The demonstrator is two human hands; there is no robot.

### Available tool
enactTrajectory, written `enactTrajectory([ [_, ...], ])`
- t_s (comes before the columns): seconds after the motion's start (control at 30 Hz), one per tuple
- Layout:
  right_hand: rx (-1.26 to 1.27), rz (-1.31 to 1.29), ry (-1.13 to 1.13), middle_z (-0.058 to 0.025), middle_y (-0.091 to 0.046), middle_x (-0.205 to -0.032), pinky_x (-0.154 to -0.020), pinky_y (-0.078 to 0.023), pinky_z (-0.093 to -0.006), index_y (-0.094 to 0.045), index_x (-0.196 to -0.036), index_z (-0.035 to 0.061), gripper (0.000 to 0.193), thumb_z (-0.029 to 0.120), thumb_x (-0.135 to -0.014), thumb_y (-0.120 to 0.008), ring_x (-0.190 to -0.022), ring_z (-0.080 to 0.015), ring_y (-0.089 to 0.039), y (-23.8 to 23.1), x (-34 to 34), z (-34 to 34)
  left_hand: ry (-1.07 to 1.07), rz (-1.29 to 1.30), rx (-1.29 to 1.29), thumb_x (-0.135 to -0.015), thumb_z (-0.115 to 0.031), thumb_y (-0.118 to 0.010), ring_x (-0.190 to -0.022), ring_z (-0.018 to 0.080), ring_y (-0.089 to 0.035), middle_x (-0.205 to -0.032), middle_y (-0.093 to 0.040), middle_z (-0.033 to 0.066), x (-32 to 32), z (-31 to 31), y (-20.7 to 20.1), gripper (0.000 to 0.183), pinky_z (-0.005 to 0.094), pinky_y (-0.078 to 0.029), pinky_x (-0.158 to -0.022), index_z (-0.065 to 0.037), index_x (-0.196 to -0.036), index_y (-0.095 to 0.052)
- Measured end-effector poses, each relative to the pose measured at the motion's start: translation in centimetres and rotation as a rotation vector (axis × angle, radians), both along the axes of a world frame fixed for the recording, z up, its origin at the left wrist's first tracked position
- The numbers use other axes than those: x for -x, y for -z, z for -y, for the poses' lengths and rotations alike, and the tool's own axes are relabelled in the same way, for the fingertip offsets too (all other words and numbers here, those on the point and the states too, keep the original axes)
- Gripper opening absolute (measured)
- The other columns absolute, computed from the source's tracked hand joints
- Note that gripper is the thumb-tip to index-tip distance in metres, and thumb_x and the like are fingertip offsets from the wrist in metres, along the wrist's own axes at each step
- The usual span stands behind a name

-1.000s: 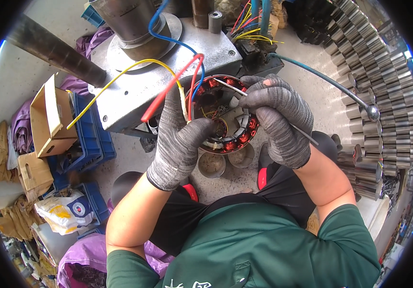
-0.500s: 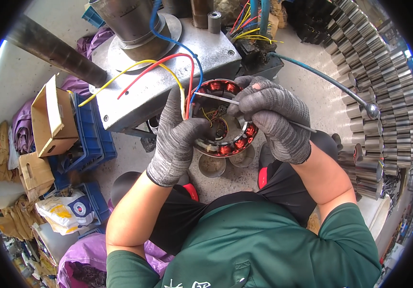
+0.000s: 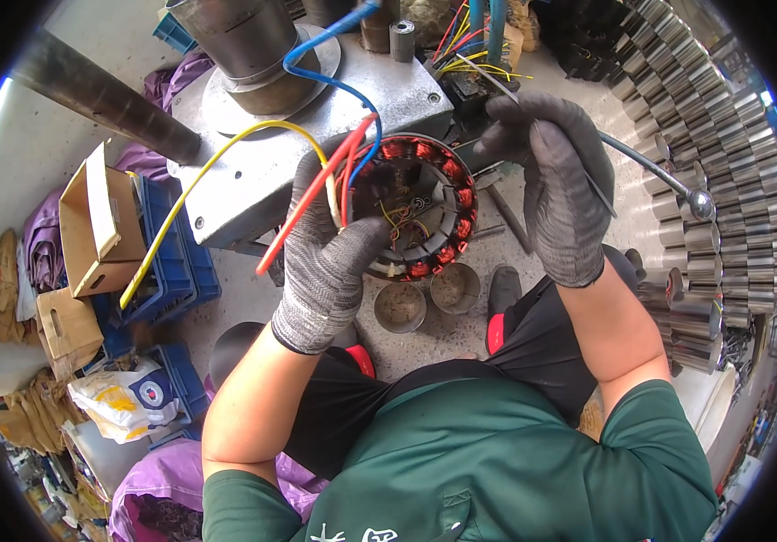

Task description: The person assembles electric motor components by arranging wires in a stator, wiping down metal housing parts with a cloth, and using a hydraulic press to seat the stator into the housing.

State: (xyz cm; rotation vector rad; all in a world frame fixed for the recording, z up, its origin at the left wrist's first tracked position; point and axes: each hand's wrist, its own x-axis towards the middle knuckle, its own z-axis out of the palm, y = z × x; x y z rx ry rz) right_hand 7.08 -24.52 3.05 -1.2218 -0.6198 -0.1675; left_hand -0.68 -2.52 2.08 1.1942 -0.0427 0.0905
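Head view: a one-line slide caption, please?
Gloved left hand holds a copper-wound ring with coloured wires; right hand holds a thin rod.

Matt knit gloves (image 3: 321, 275), mtl rod (image 3: 491, 81)

A round metal ring (image 3: 466, 172) lined with reddish copper coils (image 3: 425, 268) is held up, its open middle facing the camera. From its left side rise three wires: a yellow one (image 3: 199, 174) arching left, a red one (image 3: 303, 210) folded sharply back down, a blue one (image 3: 343, 86) curling upward. A thin grey rod (image 3: 492, 78) slants to the ring's right, apart from it.
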Motion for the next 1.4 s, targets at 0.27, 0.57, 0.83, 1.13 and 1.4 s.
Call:
enactTrajectory([
  [0.27, 0.231, -0.252, -0.017, -0.0186, -0.071, -0.124, -0.090, -0.062, -0.0356, -0.058, -0.138, -0.0012, 0.036, 0.022, -0.110, -0.054, -0.104, -0.0227, -0.073, 1.3, -0.2, -0.3, -0.176, 0.122, 0.051, -0.078, 0.000, -0.069, -0.130, 0.0285, -0.061, -0.144, -0.058, 0.0153, -0.2, -0.8, 0.3, 0.091, 0.0416, -0.055, -0.106, -0.007, -0.162, -0.033],
  [0.57, 0.113, -0.513, -0.287, -0.0052, -0.073, -0.116, -0.097, -0.054, -0.0278, -0.067, -0.131, -0.0002, 0.041, 0.032, -0.107, -0.064, -0.106, -0.0107, -0.067, 1.4, 1.5, -1.9, -0.193, 0.121, 0.068, -0.080, 0.001, -0.069, -0.136, 0.0278, -0.057, -0.150, -0.055, 0.0147, 0.0, -1.4, 0.5, 0.089, 0.0431, -0.046, -0.115, -0.005, -0.161, -0.034],
  [0.83, 0.157, -0.571, -0.360, -0.0036, -0.071, -0.114, -0.098, -0.052, -0.0304, -0.066, -0.131, 0.0014, 0.048, 0.037, -0.098, -0.073, -0.109, -0.0120, -0.064, 1.6, 2.0, -2.5, -0.165, 0.124, -0.053, -0.084, 0.001, -0.069, -0.137, 0.0283, -0.055, -0.148, -0.054, 0.0162, 0.1, -0.5, 0.2, 0.087, 0.0438, -0.045, -0.117, -0.006, -0.162, -0.029],
  [1.13, 0.151, -0.567, -0.312, -0.0039, -0.071, -0.110, -0.095, -0.052, -0.0291, -0.067, -0.129, 0.0017, 0.043, 0.030, -0.096, -0.073, -0.104, -0.0112, -0.065, 1.8, 1.5, -2.1, -0.042, 0.025, -0.151, -0.097, -0.028, -0.073, -0.131, 0.0251, -0.059, -0.145, -0.058, 0.0145, -0.6, -0.9, 0.0, 0.087, 0.0408, -0.047, -0.111, -0.005, -0.165, -0.023],
  [1.4, 0.074, -0.632, -0.271, -0.0037, -0.072, -0.110, -0.097, -0.051, -0.0285, -0.069, -0.126, 0.0025, 0.038, 0.026, -0.096, -0.072, -0.104, -0.0116, -0.065, 2.5, 1.2, -2.0, 0.205, -0.112, 0.746, -0.108, -0.064, -0.033, -0.141, 0.0381, -0.052, -0.155, -0.049, 0.0223, -1.2, -2.5, 0.0, 0.079, 0.0536, -0.039, -0.121, -0.006, -0.162, -0.032],
])
